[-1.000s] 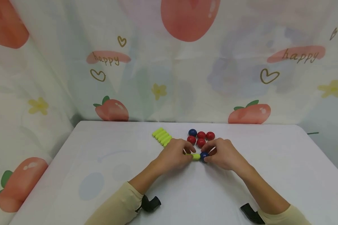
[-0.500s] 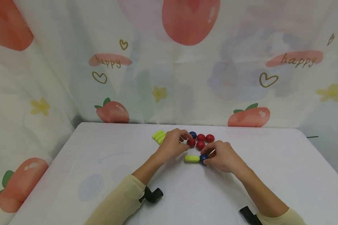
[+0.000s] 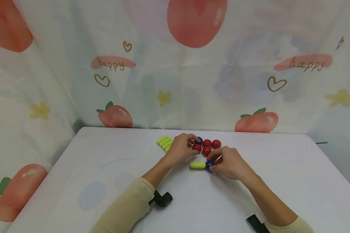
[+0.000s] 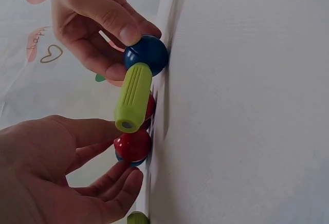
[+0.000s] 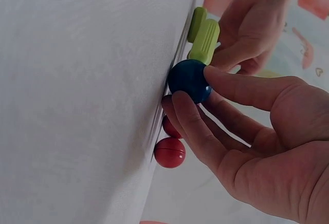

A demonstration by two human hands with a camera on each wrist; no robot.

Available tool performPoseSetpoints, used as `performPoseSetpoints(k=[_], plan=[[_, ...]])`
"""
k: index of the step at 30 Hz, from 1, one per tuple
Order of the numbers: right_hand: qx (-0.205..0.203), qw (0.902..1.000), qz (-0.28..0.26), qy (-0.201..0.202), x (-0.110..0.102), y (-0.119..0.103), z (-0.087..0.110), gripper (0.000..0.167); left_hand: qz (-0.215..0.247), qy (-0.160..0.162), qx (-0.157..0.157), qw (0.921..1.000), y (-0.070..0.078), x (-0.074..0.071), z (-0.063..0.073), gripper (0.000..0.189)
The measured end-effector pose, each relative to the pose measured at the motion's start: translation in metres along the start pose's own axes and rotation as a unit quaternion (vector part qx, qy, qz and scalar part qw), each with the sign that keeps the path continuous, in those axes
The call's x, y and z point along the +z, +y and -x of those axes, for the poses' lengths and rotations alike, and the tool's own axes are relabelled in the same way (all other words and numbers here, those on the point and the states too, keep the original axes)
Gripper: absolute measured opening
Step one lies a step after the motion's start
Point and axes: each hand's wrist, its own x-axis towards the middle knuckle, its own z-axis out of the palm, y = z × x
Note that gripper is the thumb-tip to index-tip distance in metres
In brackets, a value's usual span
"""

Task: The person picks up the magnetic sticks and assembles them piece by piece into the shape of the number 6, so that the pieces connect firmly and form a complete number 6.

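In the head view my right hand (image 3: 228,162) pinches a blue ball (image 3: 209,165) between thumb and fingers. A lime-green grooved rod (image 3: 197,165) is joined to that ball and points left; its free end shows a grey disc in the left wrist view. My left hand (image 3: 179,147) reaches to the ball cluster, thumb beside a red ball (image 3: 196,147) and fingers over a second blue ball (image 3: 200,140) behind it. In the left wrist view the red ball (image 4: 132,145) sits between its thumb and bent fingers; whether they grip it is unclear.
More red balls (image 3: 206,151) lie right of the left fingertips. Several lime-green rods (image 3: 163,141) lie in a row behind the left hand, partly hidden. All rest on a white table (image 3: 105,149) before a printed curtain (image 3: 186,81). Black wrist mounts (image 3: 163,199) stick out from the sleeves.
My left hand has let go of the lime-green rod and moved back to the ball cluster, its fingers lately reaching further over the rear blue ball. My right hand keeps hold of the blue ball.
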Motion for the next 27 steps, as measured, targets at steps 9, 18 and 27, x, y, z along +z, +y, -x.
performPoseSetpoints(k=[9,18,27], plan=[[0.002,1.0000,0.000,0.002,0.000,0.000,0.000,0.027,-0.001,0.003,-0.013,0.9999,0.002,0.006,0.002,0.020],[0.002,1.0000,-0.001,0.004,0.000,0.001,0.000,0.027,-0.003,0.001,-0.007,1.0000,0.000,0.004,0.004,0.019],[0.001,1.0000,0.000,0.004,0.001,0.001,0.000,0.027,0.002,-0.002,-0.012,0.9999,0.001,-0.002,0.016,0.022]])
